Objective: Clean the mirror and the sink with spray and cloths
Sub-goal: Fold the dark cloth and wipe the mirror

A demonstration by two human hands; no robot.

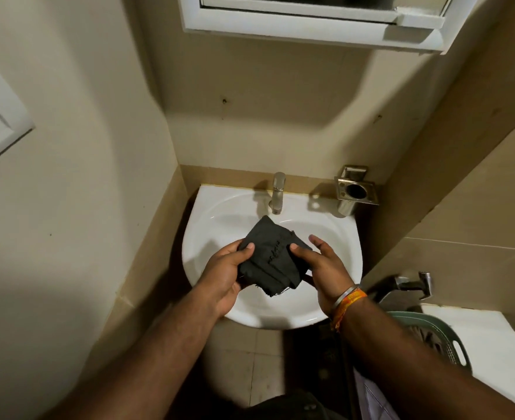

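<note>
Both hands (229, 268) (326, 265) grip cloth (273, 259) between.

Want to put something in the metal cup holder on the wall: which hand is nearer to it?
Right. The right hand is below and left of the cup holder; the left hand is farther left, across the dark cloth both hold.

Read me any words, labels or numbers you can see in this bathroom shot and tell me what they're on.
Dark cloth held by both hands over the sink: a short line of stitched or printed marks, too small and blurred to read.
Orange wristband on the right wrist: faint markings, not readable.
No other text shows.
</note>
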